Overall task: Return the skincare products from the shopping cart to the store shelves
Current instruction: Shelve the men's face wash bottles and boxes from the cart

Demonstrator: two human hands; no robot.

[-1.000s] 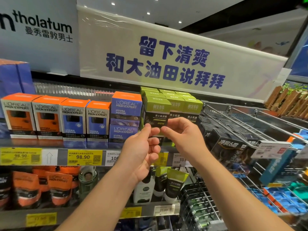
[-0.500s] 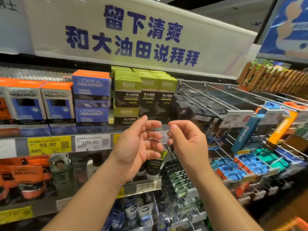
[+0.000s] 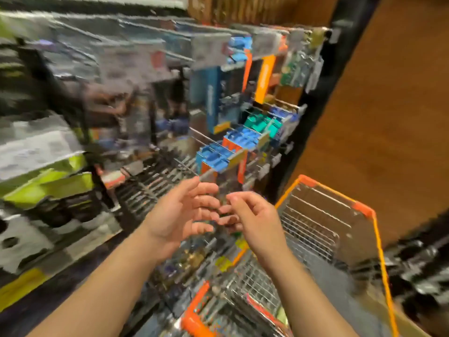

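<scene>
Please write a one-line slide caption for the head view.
Both empty hands, left and right, hover between blurred shelves and the cart.

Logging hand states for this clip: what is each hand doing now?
Left hand: open, fingers spread, holding nothing.
Right hand: open, fingers loosely curled, holding nothing visible.
</scene>
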